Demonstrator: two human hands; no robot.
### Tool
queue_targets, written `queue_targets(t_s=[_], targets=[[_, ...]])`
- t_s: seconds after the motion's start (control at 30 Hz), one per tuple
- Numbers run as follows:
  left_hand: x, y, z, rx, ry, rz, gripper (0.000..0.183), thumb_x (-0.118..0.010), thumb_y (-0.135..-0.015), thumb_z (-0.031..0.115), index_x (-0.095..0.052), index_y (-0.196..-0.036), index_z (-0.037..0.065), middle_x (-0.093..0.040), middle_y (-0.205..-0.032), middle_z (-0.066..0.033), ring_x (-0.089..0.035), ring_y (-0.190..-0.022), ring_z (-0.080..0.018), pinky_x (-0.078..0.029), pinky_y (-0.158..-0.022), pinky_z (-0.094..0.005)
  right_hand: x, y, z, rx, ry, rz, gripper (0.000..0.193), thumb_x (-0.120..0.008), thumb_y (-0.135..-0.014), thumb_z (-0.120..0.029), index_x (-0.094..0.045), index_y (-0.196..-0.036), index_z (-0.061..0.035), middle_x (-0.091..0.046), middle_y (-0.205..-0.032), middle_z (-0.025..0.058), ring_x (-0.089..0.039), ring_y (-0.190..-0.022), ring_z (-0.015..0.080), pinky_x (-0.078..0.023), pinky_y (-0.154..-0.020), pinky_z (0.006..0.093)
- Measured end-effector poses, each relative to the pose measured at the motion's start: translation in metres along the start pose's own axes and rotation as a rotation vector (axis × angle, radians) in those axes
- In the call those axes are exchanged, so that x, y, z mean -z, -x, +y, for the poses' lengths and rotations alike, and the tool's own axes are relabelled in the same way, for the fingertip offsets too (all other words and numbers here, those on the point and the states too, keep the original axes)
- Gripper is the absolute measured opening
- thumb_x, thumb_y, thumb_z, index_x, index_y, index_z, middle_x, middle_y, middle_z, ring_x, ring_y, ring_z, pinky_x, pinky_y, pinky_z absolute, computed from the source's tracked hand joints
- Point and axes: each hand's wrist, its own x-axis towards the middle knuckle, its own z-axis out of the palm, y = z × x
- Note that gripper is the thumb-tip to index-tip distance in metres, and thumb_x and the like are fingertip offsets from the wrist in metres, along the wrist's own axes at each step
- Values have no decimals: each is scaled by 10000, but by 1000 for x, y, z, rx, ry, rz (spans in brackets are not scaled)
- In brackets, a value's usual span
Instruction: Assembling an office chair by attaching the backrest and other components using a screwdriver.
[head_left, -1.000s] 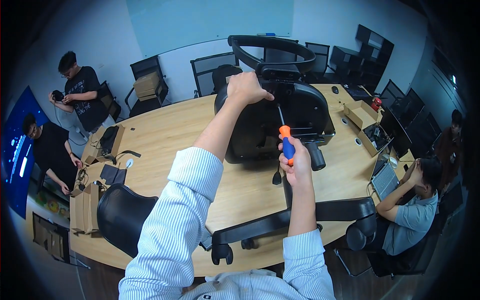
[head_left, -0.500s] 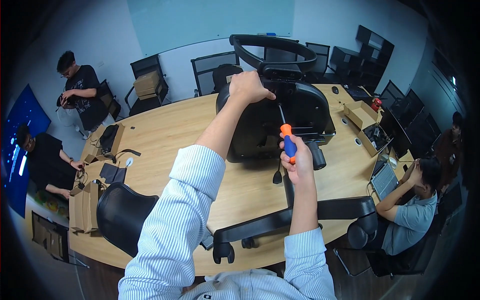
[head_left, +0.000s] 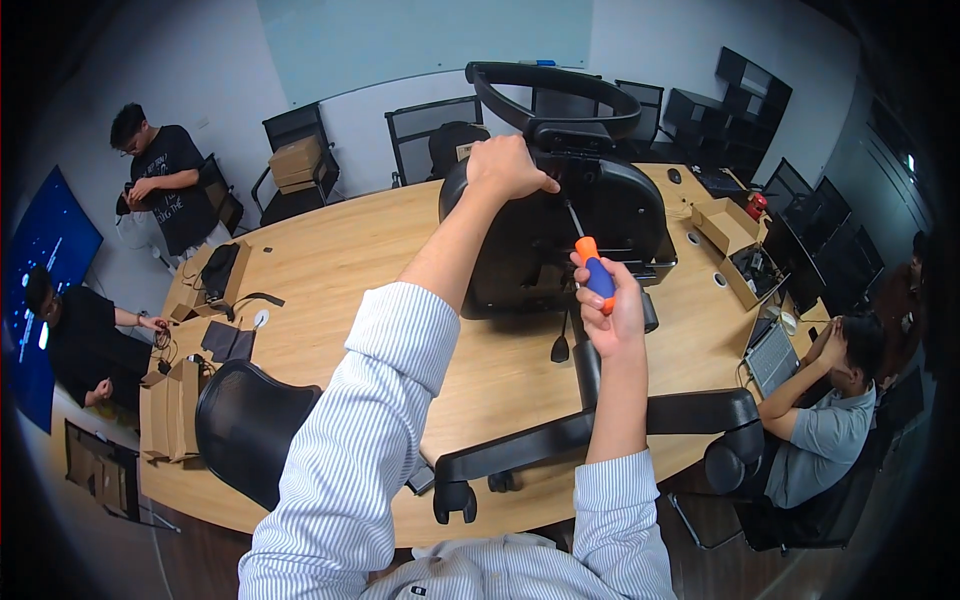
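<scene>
An upturned black office chair lies on the table with its seat underside toward me. My right hand is wrapped round the orange-and-blue handle of a screwdriver. Its shaft points up and away, the tip meeting the underside near the armrest bracket. At the seat's upper edge my left hand holds on to the chair, thumb stretched close to the screwdriver tip; its other fingers are partly hidden. A looped black armrest rises beyond the bracket. The wheeled base reaches toward me.
Open cardboard boxes stand left and right on the wooden table. A chair back is at the near left. Two people are at the left; one sits by a laptop at the right, another stands behind.
My view has shifted slightly. The screwdriver handle sits a little lower and to the right, and my right hand's grip on it has turned. My left hand stays at the chair.
</scene>
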Motion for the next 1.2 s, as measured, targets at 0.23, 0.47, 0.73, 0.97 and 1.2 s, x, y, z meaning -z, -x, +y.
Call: queue_targets(t_s=[0.23, 0.47, 0.73, 0.97, 1.2], targets=[[-3, 1, -3, -12, 8, 7, 801, -840, -565, 609, -680, -1042, -13, -721, -966, -141, -699, -947, -288, -543, -857, -378, -9, 3, -3, 15, 121, 47, 376, -517, -963, -245, -529, -1202, 45, -549, -831, 59, -423, -480, 65, -251, -327, 190], [-6, -3, -5, -36, -7, 2, 763, -829, -576, 616, -691, -990, -9, -722, -931, -145, -703, -927, -293, -550, -855, -380, -39, -3, -7, 237, 985, 410, 248, -583, -894, -187, -642, -889, 55, -594, -674, 102, -523, -508, 160, -377, -437, 314], [-7, -3, -7, -30, -3, -11, 706, -833, -574, 606, -712, -921, 3, -723, -907, -147, -709, -895, -295, -556, -837, -385, -59, 4, 7, 677, 1899, 721, 233, -695, -789, -148, -716, -979, -15, -695, -826, 167, -667, -713, 361, -528, -710, 469], [-7, -1, 0, 11, 60, 6, 631, -854, -580, 539, -732, -910, 15, -730, -940, -153, -700, -939, -312, -493, -919, -388, -42, -1, 9, 606, 1810, 788, 340, -673, -885, -203, -634, -1145, 14, -694, -994, 229, -679, -933, 417, -536, -798, 502], [-2, 1, 0, 10, 44, -5, 602, -858, -588, 536, -738, -885, 26, -732, -929, -142, -701, -933, -292, -494, -894, -378, -53, -1, -3, 474, 1795, 718, 329, -588, -962, -281, -705, -995, 25, -704, -886, 233, -679, -865, 413, -531, -781, 490]])
